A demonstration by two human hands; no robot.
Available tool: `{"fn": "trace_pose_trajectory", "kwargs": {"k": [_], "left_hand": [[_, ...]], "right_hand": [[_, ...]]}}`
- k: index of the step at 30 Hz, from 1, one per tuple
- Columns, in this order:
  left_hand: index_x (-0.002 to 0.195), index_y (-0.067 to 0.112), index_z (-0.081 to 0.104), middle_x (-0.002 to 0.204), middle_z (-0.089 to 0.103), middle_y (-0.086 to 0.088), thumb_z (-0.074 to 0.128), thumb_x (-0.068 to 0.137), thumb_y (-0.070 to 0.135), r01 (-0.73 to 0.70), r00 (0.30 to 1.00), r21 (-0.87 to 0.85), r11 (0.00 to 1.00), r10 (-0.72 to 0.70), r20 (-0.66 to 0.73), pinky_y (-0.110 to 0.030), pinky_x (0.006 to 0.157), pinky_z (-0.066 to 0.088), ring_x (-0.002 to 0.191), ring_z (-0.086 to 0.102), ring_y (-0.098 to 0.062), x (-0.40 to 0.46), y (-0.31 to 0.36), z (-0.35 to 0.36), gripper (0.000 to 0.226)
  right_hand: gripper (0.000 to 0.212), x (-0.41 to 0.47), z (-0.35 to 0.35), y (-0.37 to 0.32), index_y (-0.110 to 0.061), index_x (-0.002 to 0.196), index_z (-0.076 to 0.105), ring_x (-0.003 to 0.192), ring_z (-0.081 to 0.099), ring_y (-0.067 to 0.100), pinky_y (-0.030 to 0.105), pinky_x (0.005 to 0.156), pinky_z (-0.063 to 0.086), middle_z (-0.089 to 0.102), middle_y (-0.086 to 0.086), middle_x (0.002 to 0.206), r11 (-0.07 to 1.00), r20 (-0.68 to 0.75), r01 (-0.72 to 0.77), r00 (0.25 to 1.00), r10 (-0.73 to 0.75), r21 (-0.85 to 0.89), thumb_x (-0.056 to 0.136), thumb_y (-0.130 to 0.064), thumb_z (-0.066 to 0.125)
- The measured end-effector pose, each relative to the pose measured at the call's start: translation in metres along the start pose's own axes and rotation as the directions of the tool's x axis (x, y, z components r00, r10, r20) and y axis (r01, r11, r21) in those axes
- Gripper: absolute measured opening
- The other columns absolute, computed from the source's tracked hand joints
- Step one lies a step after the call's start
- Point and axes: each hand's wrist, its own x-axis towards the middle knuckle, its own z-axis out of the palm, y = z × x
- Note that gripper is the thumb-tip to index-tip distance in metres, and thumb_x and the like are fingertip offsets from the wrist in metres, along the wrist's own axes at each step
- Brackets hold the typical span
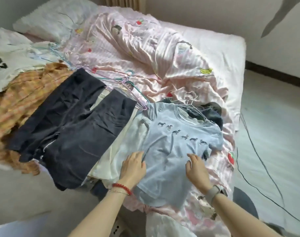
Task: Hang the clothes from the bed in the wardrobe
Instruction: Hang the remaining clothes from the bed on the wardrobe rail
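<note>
A light blue T-shirt with small dark dog prints lies flat on the bed, a thin wire hanger in its collar. My left hand rests flat on the shirt's left side with straight fingers. My right hand hovers on the shirt's right side, fingers loosely bent, holding nothing. Dark shorts lie to the left over a cream garment. An orange checked garment and a white shirt are heaped at the far left. No wardrobe is in view.
A bundle of coloured wire hangers lies on the pink quilt behind the shorts. A dark garment sits under the blue shirt's collar. A pillow is at the head. Black cables run over the floor at right.
</note>
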Motion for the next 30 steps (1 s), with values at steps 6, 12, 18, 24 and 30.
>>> {"fn": "trace_pose_trajectory", "kwargs": {"k": [6, 12, 18, 24, 30], "left_hand": [[0.145, 0.022, 0.023, 0.156, 0.009, -0.003, 0.039, 0.095, 0.027, -0.054, 0.977, 0.119, 0.991, 0.028, 0.211, -0.040, 0.115, 0.009, 0.142, 0.007, -0.019, 0.072, 0.064, 0.059, 0.053], [0.146, 0.034, 0.015, 0.157, -0.005, 0.000, 0.036, 0.096, 0.037, -0.044, 0.926, 0.225, 0.973, -0.045, 0.374, -0.046, 0.115, -0.001, 0.143, -0.008, -0.023, 0.095, 0.068, 0.097, 0.055], [0.147, 0.032, 0.012, 0.156, -0.008, 0.001, 0.033, 0.097, 0.040, -0.032, 0.880, 0.213, 0.977, -0.073, 0.470, -0.044, 0.114, 0.005, 0.143, -0.009, -0.020, 0.099, 0.060, 0.102, 0.055], [0.145, 0.026, 0.025, 0.157, 0.003, -0.002, 0.037, 0.097, 0.031, -0.003, 0.887, 0.160, 0.987, -0.071, 0.456, -0.039, 0.114, 0.011, 0.143, 0.000, -0.021, 0.103, 0.064, 0.095, 0.050], [0.140, 0.008, 0.035, 0.149, 0.026, -0.016, 0.050, 0.091, 0.011, -0.109, 0.990, -0.001, 0.994, 0.108, -0.093, -0.041, 0.113, 0.019, 0.139, 0.022, -0.032, 0.129, 0.081, 0.045, 0.051]], "right_hand": [[0.034, 0.090, -0.041, 0.077, 0.003, 0.122, 0.047, 0.115, 0.044, 0.033, 0.036, 0.095, 0.033, 0.050, 0.022, 0.124, 0.983, -0.058, -0.162, 0.984, 0.167, 0.083, 0.090, -0.004, 0.039], [0.036, 0.177, -0.057, 0.111, 0.001, 0.119, 0.044, 0.114, 0.046, 0.036, 0.040, 0.093, 0.038, 0.047, 0.020, 0.126, 0.983, -0.041, -0.177, 0.983, 0.179, 0.052, 0.084, -0.003, 0.037], [0.033, 0.222, -0.050, 0.118, -0.005, 0.119, 0.046, 0.119, 0.041, 0.034, 0.049, 0.101, 0.033, 0.044, 0.016, 0.129, 0.961, 0.034, -0.277, 0.960, 0.278, -0.023, 0.087, -0.011, 0.038], [0.031, 0.213, -0.040, 0.107, -0.006, 0.102, 0.057, 0.111, 0.045, 0.033, 0.044, 0.092, 0.030, 0.054, 0.017, 0.114, 0.950, -0.150, -0.307, 0.938, 0.313, 0.065, 0.095, -0.028, 0.035], [0.029, 0.148, -0.028, 0.106, -0.011, 0.073, 0.050, 0.073, 0.045, 0.024, 0.033, 0.072, 0.019, 0.049, 0.003, 0.073, 0.992, -0.356, -0.041, 0.931, 0.081, 0.119, 0.093, -0.029, 0.039]]}}
